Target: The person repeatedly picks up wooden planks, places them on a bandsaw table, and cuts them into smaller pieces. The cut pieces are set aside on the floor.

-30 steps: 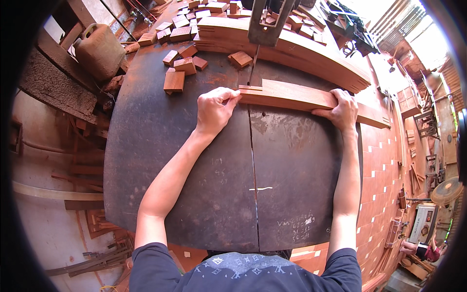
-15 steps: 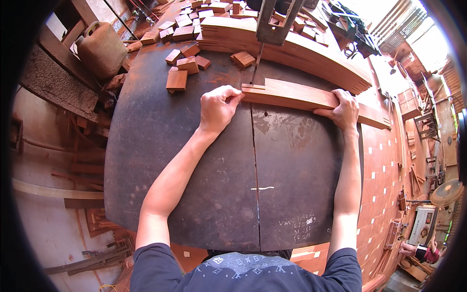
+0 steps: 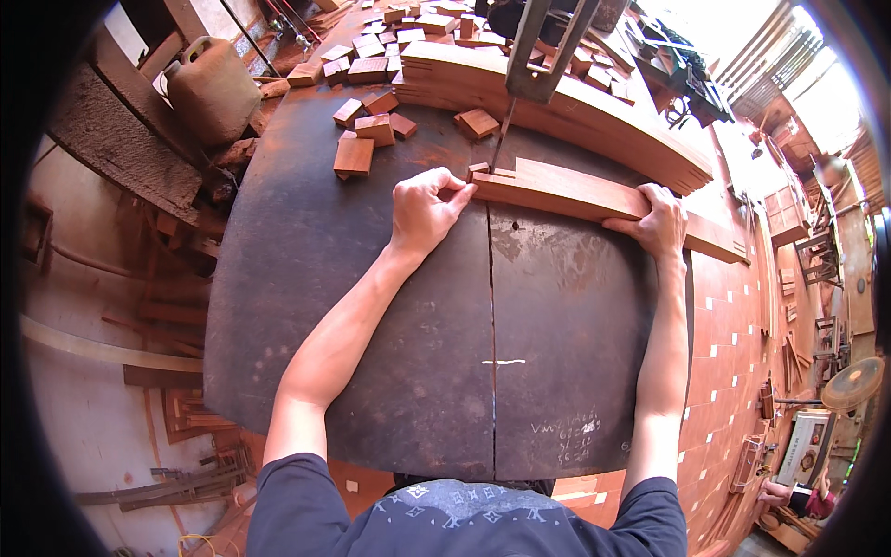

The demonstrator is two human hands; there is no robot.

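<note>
A long reddish wooden piece (image 3: 575,188) with a stepped, slotted left end lies crosswise on the dark saw table (image 3: 390,371). My left hand (image 3: 427,212) pinches its left end between thumb and fingers, just left of the thin upright band-saw blade (image 3: 505,125). Wrapped over the piece further right is my right hand (image 3: 660,223), with its thumb along the near face. The stepped end sits right at the blade. A small wood offcut (image 3: 478,169) shows behind that end, close to my left fingertips.
Metal blade guide (image 3: 535,70) hangs over the far table. Behind the blade lie long curved wooden pieces (image 3: 566,116) with slotted ends. Several cut blocks (image 3: 374,130) are scattered at far left. A plastic jerrycan (image 3: 213,93) stands beyond the left edge; a person (image 3: 817,501) is at far right.
The small offcut now shows apart at the piece's left end, where it looked joined before. The whole view has shifted slightly; both hands keep their hold.
</note>
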